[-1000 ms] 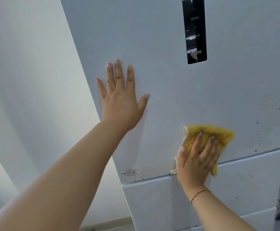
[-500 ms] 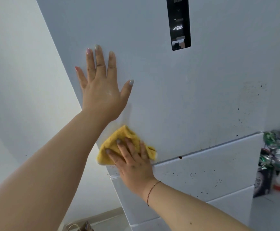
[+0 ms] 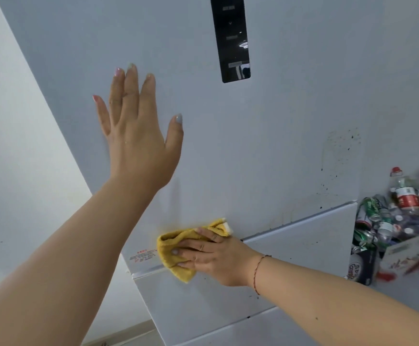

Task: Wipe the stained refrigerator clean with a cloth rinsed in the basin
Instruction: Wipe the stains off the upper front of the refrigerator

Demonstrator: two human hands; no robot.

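Wall (image 3: 16,146), pale and bare, fills the left edge, meeting a strip of floor (image 3: 128,335) at the bottom. Next comes the left hand (image 3: 138,136), raised against the upper door of the refrigerator (image 3: 278,146); its grip is wide, fingers straight and close together, thumb spread to the right, holding nothing. Whether the palm presses flat on the door or only lies near it I cannot tell. Below it, near the lower left corner of the upper door, a small label (image 3: 142,254) with red and dark print sits just beside the yellow cloth (image 3: 176,255). The cloth lies bunched on the refrigerator front, right over the seam where the upper door meets the drawer below. The right hand (image 3: 213,255) presses it there, fingers stretched leftward across the fabric, thumb on the cloth's upper fold; a thin red string circles that wrist. Higher up, a black control panel (image 3: 231,38) runs vertically in the door. Farther right, dark specks and faint yellowish smears (image 3: 340,156) mark the door's surface, with a few more specks on the drawer fronts beneath. At the far right, past the refrigerator's edge, a heap of bottles and cans (image 3: 400,211) is piled together, blurred, above a cardboard box (image 3: 403,255).
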